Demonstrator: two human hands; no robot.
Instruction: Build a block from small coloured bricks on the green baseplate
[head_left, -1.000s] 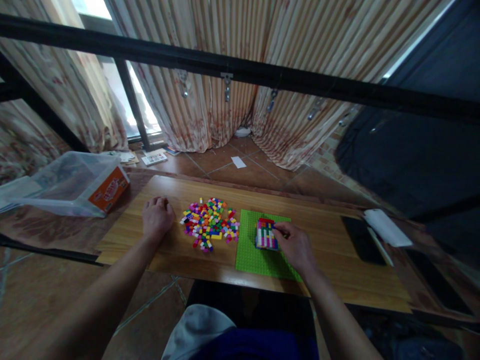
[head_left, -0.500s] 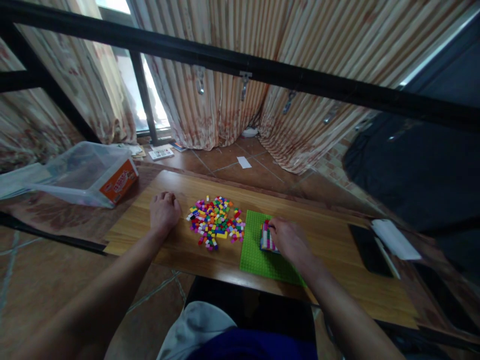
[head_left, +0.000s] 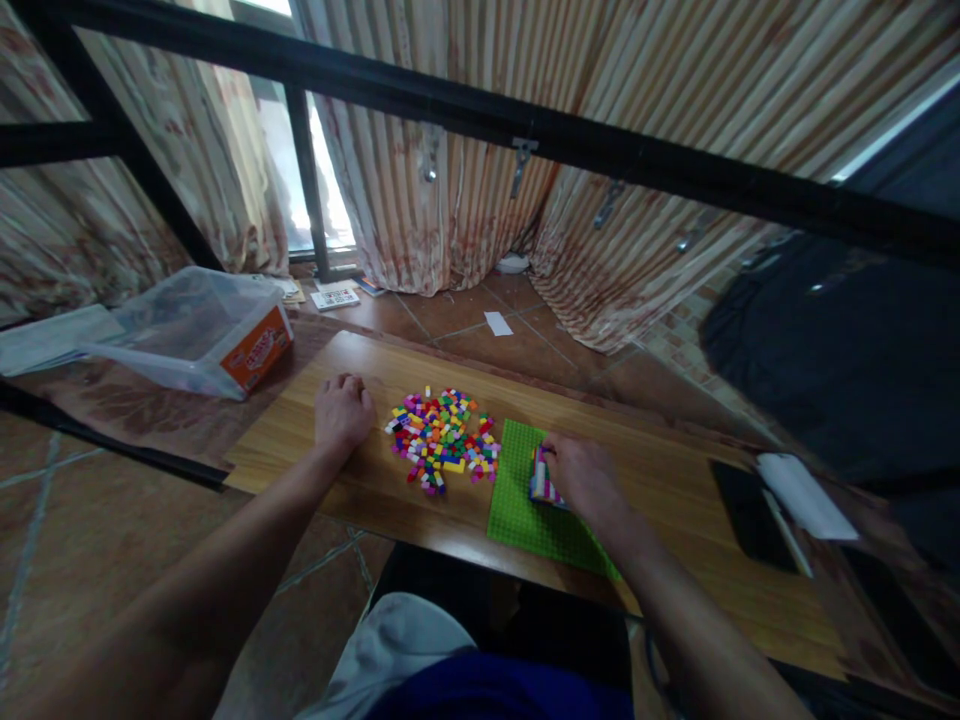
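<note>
My right hand is closed, its thumb and fingers pinched on a building brick at the far end of a small striped brick build. White, pink and blue show on the build, and the hand covers much of it. Beneath lies a green studded baseplate. To the left is a pile of loose, many-coloured building bricks. Beyond that pile, my left hand rests on the wooden tabletop with its fingers curled in, and no brick shows in it.
A clear plastic bin with an orange label stands beyond the table's left end. Toward the right end lie a dark flat object and a white item. A black metal bar crosses above the far side, before striped curtains.
The whole view has shifted slightly, so the table and bin appear further right. Against the baseplate, my right hand stays at the brick build. My left hand remains resting on the table.
</note>
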